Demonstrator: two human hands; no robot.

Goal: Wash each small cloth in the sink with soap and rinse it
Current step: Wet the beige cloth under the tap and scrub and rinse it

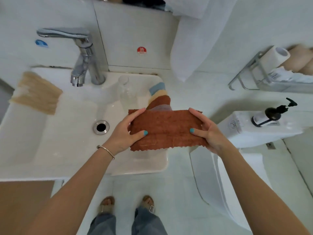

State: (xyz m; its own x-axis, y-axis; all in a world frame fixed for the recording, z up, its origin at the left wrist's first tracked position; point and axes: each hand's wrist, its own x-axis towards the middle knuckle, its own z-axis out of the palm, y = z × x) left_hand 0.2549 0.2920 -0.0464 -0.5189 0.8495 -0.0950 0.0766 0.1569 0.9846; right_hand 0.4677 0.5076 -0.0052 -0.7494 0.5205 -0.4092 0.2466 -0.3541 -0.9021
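Note:
A rust-brown small cloth [166, 128] is stretched flat between both hands above the right part of the white sink [55, 133]. My left hand [126, 133] grips its left edge, thumb on top. My right hand [205, 131] grips its right edge the same way. Behind it, a stack of folded cloths [159, 95] in blue, cream, brown and grey lies on the sink's right rim. A beige cloth [36, 94] lies on the left rim. The chrome tap [83, 55] stands at the back with no water visible. A dark pump soap bottle [271, 114] lies on the toilet tank to the right.
A clear glass [126, 89] stands on the sink rim beside the tap. The drain [101, 127] is open. A white toilet [220, 177] sits at the right. A wall rack [264, 72] holds a paper roll [274, 57], and a white towel [191, 39] hangs nearby.

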